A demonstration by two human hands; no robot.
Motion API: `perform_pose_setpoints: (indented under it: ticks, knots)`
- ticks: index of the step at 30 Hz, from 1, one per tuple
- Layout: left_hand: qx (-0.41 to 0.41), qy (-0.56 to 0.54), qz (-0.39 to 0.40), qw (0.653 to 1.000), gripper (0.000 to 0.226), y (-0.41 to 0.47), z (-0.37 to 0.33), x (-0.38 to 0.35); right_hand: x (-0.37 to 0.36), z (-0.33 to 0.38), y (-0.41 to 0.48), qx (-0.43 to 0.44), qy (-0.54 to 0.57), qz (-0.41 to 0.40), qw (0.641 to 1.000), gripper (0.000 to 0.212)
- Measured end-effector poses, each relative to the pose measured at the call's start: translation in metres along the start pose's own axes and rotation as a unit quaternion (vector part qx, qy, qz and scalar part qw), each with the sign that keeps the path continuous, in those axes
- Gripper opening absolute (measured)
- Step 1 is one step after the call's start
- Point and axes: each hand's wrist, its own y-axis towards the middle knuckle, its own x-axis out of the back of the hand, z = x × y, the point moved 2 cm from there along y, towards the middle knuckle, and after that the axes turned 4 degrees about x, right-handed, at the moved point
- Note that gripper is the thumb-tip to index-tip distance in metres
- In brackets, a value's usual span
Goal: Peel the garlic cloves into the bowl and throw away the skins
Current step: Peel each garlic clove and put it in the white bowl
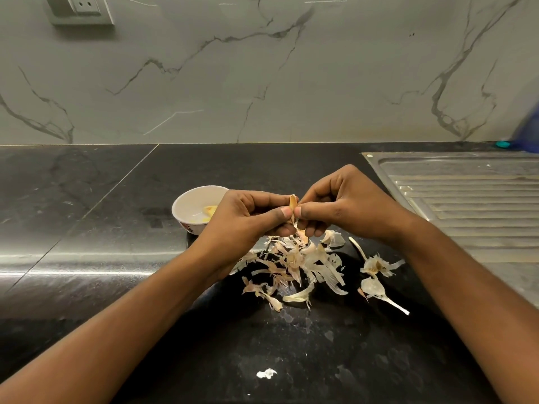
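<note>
**Pinching a garlic clove [292, 203] between both hands over the heap of skins [294, 263]**

The left hand [248, 220] and the right hand [347, 208] meet over the middle of the black tabletop [102, 243], thumbs tip to tip. Both have their fingers curled in, and each nips the same garlic clove between thumb and forefinger. Its pale, papery tip sticks up above the thumbs. The fingers hide its lower part, so how much skin is off cannot be told.

Just below the hands lies the loose heap of skins, pale and brownish, spread on the tabletop toward the person. To the right of the heap, a little apart, lie two stalk pieces [376, 266] with papery husk clinging to them, one nearer the person than the other. A small white scrap [266, 373] lies alone, well nearer the person.

The white bowl [179, 209] stands on the tabletop just left of the left hand and partly behind it. Inside it a bit of yellowish peeled garlic [210, 210] shows at the right, next to the knuckles.

On the right a ribbed steel drainboard [466, 199] is set into the tabletop. Behind everything runs a grey veined marble wall [262, 68], with a socket plate [84, 7] at the upper left. At the far right edge a blurred blue thing [529, 129] stands by the wall; what it is cannot be told.
</note>
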Motion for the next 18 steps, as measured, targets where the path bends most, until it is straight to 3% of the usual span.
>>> perform_pose_setpoints:
  ticks: [18]
  knots:
    - [0.014, -0.004, -0.002, 1.000, 0.022, -0.0006, 0.0006, -0.0044, -0.0069, 0.0020, 0.0009, -0.031, 0.004, -0.015, 0.999, 0.007]
